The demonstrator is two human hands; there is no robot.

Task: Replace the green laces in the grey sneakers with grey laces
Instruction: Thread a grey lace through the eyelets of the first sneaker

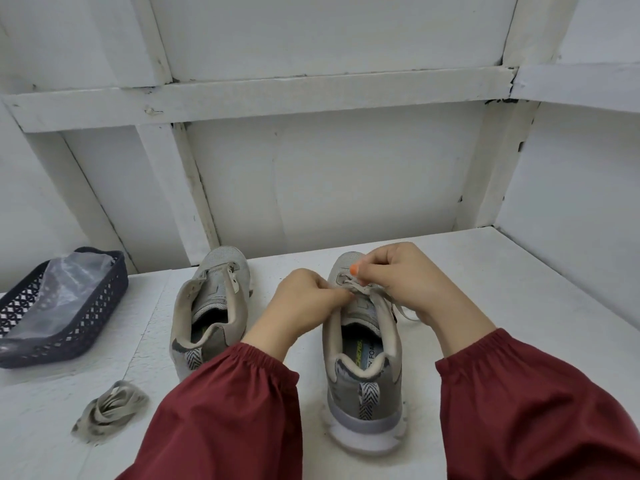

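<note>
Now both hands, left hand (304, 299) and right hand (405, 282), pinch the flat grey lace (367, 291) with curled fingers over the right grey mesh sneaker (363, 375) on the white worktop (502, 289).

The left sneaker (211, 306) stands unlaced, heel near. Beside it, the right sneaker (363, 362) has a grey lace (401, 308) partly threaded through its far eyelets. A bundled lace (110, 414) lies near left.

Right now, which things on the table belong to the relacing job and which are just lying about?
In the job:
- sneaker being laced
- grey lace, pinched by left hand and right hand
- unlaced sneaker
- bundled spare lace

Lying about:
- dark basket
- clear plastic bag inside it
</note>
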